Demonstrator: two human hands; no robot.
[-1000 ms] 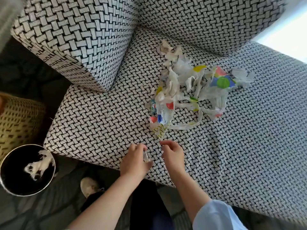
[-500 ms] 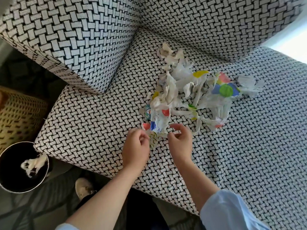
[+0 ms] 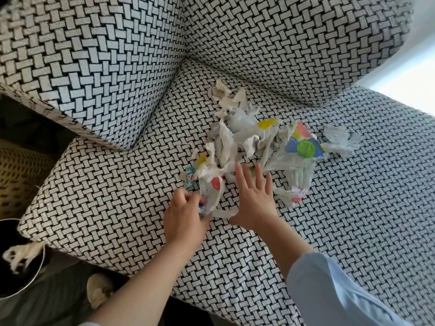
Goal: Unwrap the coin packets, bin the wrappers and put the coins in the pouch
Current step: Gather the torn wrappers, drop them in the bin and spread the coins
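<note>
Gripping a crumpled wrapper at the near edge of the wrapper pile, the left hand curls tight. The right hand rests flat on the pile, fingers spread, on the woven seat.

Left hand grips wrappers on the sofa, right hand spread beside.
</note>
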